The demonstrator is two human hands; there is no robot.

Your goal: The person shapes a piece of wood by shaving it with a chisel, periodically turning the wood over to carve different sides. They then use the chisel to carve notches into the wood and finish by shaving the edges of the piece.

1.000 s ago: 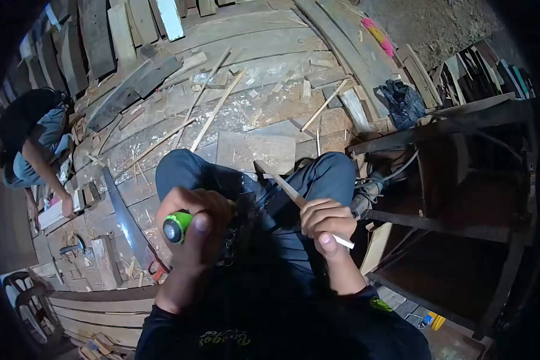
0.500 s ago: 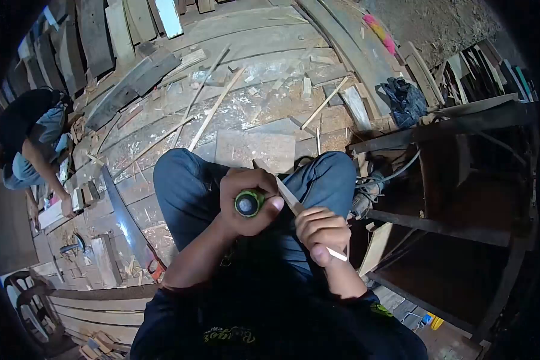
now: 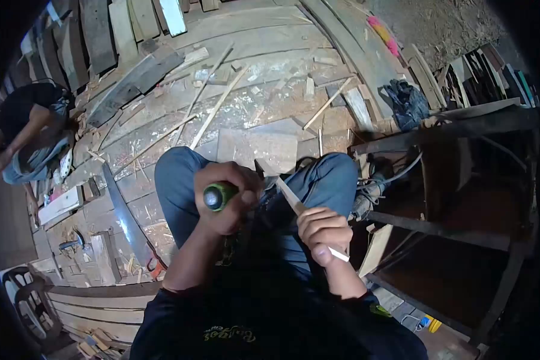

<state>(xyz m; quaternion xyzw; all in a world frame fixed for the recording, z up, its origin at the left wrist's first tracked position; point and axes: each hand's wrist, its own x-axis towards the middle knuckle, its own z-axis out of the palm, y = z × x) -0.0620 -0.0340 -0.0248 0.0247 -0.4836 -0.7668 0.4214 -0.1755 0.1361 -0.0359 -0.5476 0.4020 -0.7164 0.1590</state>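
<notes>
My left hand (image 3: 227, 195) is closed round a green-handled tool (image 3: 220, 197) whose round butt faces up at me. A dark pointed blade (image 3: 258, 168) shows past the fingers; the tool's exact kind I cannot make out. Closed round a thin wooden strip (image 3: 290, 195) is my right hand (image 3: 325, 233). The strip's tapered end slants up toward the left, and its pale other end sticks out below my thumb. A gap separates the blade from the strip. Both hands are above my lap, between my bent knees.
A handsaw (image 3: 124, 207) lies left of my knee, near a wood block (image 3: 105, 259). Several offcuts and a flat board (image 3: 255, 150) lie ahead. A co-worker (image 3: 33, 132) crouches at left. A dark frame (image 3: 444, 231) stands at right, beside a black plastic bag (image 3: 405, 103).
My left hand has moved left with the tool, away from the strip. My right hand has hardly moved. The co-worker's hand has lifted off the pale wood piece.
</notes>
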